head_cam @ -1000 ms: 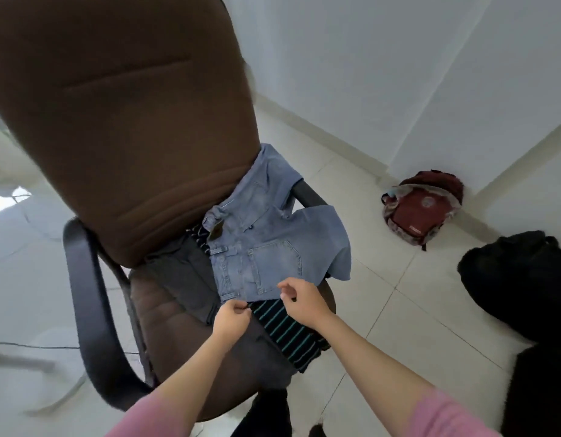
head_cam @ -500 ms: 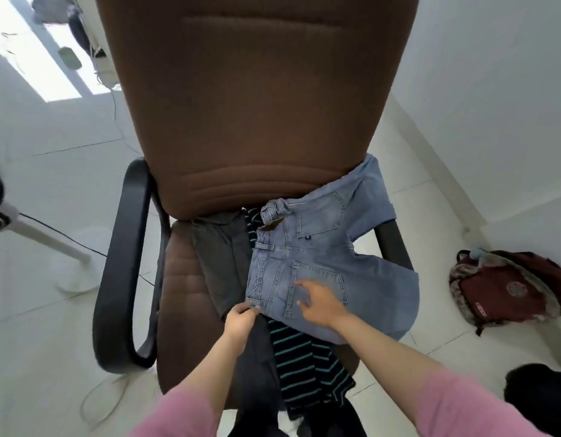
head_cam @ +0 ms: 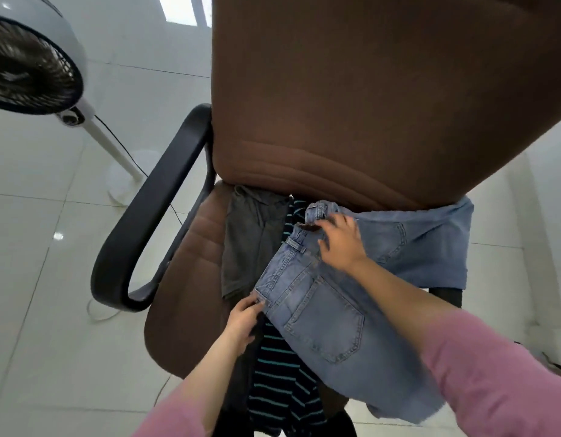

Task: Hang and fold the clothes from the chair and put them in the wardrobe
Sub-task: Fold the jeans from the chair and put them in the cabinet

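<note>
Right now your left hand (head_cam: 241,323) pinches the near waistband corner of the light blue jeans (head_cam: 323,313), fingers pressed together on the denim. Your right hand (head_cam: 340,244) lies with fingers spread over the far waistband (by the brown patch). They lie on the brown chair (head_cam: 351,105), over a striped garment (head_cam: 279,383) and a grey one (head_cam: 251,244).

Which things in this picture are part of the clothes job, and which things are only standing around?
Part of the job:
- denim shorts, pinched at the waistband by the left hand, right hand laid on top
- grey garment
- striped garment
- brown chair that holds them

Only standing around:
- white fan on the floor
- its cable
</note>
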A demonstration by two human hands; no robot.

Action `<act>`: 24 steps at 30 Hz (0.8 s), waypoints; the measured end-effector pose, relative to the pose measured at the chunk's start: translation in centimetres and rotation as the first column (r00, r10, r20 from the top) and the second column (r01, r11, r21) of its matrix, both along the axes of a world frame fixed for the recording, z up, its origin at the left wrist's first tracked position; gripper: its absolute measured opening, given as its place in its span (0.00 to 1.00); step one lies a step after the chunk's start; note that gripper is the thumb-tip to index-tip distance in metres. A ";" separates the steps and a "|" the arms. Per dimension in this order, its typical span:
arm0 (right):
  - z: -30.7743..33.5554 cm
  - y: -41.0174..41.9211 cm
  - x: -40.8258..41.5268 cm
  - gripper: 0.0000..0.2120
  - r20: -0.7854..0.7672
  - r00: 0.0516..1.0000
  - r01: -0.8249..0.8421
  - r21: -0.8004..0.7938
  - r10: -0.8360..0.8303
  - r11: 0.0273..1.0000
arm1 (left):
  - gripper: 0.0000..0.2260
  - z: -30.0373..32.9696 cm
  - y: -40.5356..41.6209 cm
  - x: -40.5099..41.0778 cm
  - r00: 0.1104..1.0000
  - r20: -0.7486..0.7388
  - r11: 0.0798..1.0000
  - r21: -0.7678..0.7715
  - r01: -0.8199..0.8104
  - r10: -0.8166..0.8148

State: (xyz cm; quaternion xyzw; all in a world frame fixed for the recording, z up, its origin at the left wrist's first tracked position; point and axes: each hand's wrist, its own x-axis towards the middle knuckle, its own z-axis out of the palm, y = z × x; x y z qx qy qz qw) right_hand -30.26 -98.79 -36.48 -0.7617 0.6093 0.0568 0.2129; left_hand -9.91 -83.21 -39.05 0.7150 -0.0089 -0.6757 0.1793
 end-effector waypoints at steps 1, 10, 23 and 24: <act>-0.1 -1.0 -0.4 0.22 -0.014 1.000 -0.005 -0.025 0.005 1.000 | 0.15 -0.2 0.2 -0.3 1.000 0.000 1.000 -0.005 -0.014 0.014; -1.2 -4.8 -1.2 0.19 -0.194 0.979 -0.076 -0.042 0.066 0.996 | 0.10 -1.6 0.7 -2.2 0.989 -0.022 0.989 -0.010 -0.147 0.147; 0.0 -4.5 -2.9 0.15 0.195 0.981 -0.065 0.260 0.014 0.964 | 0.09 -0.3 0.8 -3.4 0.926 -0.077 0.915 -0.142 -0.377 0.369; 0.5 -4.3 -2.9 0.16 0.216 0.976 -0.074 0.259 0.017 0.963 | 0.11 -0.1 0.8 -3.4 0.919 -0.103 0.907 -0.148 -0.394 0.382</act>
